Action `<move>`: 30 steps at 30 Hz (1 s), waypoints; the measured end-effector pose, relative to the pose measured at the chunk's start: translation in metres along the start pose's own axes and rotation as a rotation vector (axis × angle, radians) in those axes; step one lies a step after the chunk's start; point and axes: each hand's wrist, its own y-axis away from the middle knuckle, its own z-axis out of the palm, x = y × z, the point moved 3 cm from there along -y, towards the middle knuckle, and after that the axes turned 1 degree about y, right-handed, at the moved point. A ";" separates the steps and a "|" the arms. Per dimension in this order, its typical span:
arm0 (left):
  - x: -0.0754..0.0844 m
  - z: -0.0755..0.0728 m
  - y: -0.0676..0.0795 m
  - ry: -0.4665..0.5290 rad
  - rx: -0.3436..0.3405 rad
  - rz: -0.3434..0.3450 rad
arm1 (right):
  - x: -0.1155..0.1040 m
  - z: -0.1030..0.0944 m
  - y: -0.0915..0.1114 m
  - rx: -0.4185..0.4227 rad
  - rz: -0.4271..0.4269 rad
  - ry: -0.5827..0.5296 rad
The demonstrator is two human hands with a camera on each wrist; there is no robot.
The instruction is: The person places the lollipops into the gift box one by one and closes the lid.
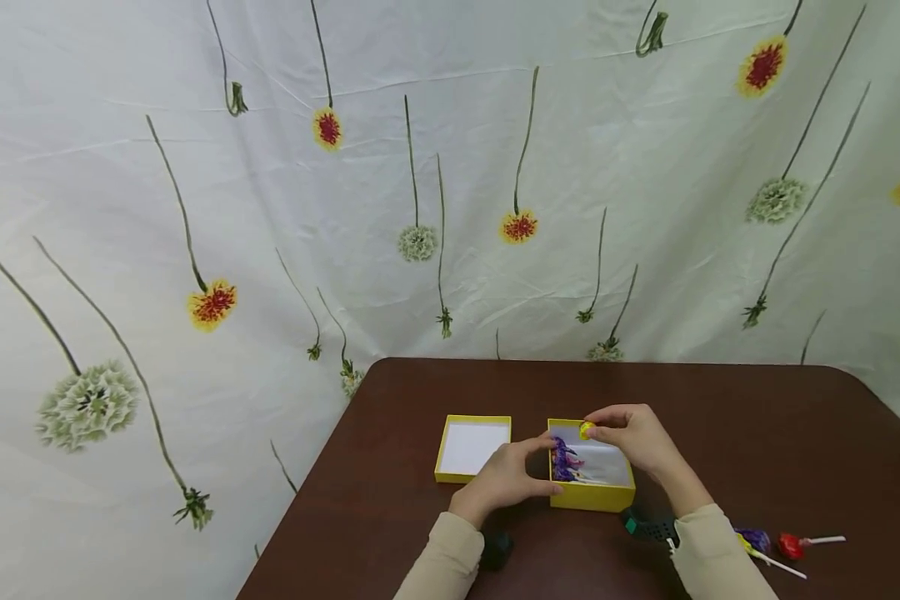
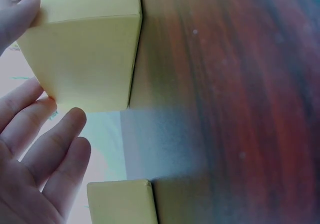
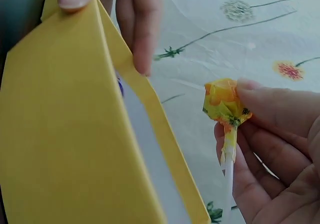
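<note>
A yellow box (image 1: 592, 498) with a white inside stands uncovered on the table, with several purple-wrapped lollipops (image 1: 564, 461) lying along its left part. My left hand (image 1: 502, 477) grips the box's left end, thumb at the front corner and fingers towards the back; the left wrist view shows the thumb and fingertips at the yellow wall (image 2: 85, 58). Over the box's back right part, my right hand (image 1: 641, 437) pinches a yellow-wrapped lollipop (image 3: 220, 101) by its head between thumb and fingers. Its white stick points down in the right wrist view.
Left of the box lies its yellow-rimmed lid (image 1: 474, 446), white inside facing up. Near the right sleeve are a red lollipop (image 1: 791, 546), a purple one (image 1: 754, 540) and a yellow one, partly hidden. A flower-printed cloth (image 1: 465, 283) hangs behind the brown table (image 1: 390, 417).
</note>
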 end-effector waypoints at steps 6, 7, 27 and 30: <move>0.001 0.001 0.001 0.014 -0.006 0.014 | 0.003 0.013 -0.005 -0.001 -0.014 0.032; 0.000 0.001 0.001 0.008 -0.005 0.015 | 0.004 0.015 -0.006 -0.001 -0.015 0.041; -0.003 0.000 0.005 -0.021 0.000 0.010 | 0.007 0.046 -0.017 0.035 0.067 0.126; -0.002 -0.002 0.004 -0.043 0.005 0.019 | 0.005 0.048 -0.020 0.040 0.057 0.141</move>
